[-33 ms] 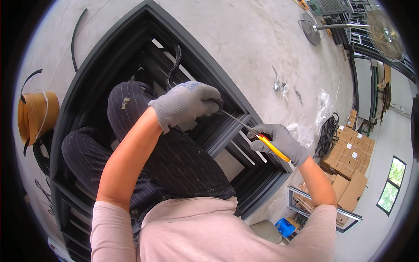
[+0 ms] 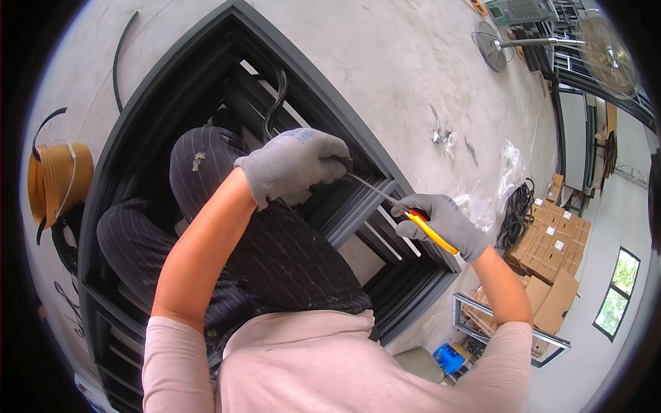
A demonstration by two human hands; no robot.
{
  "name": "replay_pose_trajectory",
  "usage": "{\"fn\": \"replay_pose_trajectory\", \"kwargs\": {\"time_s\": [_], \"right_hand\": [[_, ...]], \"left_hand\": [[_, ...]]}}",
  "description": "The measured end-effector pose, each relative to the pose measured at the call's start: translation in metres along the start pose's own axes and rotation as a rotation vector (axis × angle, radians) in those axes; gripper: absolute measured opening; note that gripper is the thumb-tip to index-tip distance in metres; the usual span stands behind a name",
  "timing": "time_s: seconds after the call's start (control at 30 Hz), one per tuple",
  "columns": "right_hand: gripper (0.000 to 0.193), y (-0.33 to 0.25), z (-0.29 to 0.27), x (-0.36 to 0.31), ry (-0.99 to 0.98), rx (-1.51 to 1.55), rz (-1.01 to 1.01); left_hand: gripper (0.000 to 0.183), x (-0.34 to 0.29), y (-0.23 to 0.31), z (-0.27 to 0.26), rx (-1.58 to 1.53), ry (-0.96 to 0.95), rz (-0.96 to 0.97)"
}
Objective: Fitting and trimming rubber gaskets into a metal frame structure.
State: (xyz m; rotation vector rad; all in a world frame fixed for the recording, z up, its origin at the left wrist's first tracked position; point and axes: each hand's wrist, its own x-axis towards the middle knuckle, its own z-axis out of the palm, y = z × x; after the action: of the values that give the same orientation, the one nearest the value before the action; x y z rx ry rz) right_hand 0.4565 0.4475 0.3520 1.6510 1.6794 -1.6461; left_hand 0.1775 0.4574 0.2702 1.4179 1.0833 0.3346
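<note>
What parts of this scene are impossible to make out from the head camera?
- Tool tip: the thin metal shaft of the yellow-handled tool runs under the left hand, so its end is hidden.
- Right hand: the glove covers the grip on the handle.
- Black strip: its lower end vanishes behind the left hand.
- Frame: the near part is hidden by the person's legs and body.
- Boxes: too small for detail.
</note>
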Motion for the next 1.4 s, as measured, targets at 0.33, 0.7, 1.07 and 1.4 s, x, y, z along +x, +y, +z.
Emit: {"fn": "replay_pose_trajectory", "kwargs": {"time_s": [0.33,0.7,1.07,1.4], "right_hand": [[0.05,-0.026,-0.016,0.0,-0.009,-0.399,-0.039],[0.048,-0.033,-0.023,0.006,0.017,-0.611,-0.093],[0.033,-0.002,0.026,0.009,0.317,0.067,-0.151],[0.03,-0.011,0.04,0.03,0.396,0.258,-0.229]], "left_hand": [[0.02,0.003,-0.008,0.002,0.154,0.016,0.162],[0.019,0.003,-0.006,0.003,0.115,0.046,0.155],[0.022,0.017,-0.001,0.003,-0.551,0.3,0.076],[0.022,0.021,0.001,0.007,-0.374,0.488,0.134]]}}
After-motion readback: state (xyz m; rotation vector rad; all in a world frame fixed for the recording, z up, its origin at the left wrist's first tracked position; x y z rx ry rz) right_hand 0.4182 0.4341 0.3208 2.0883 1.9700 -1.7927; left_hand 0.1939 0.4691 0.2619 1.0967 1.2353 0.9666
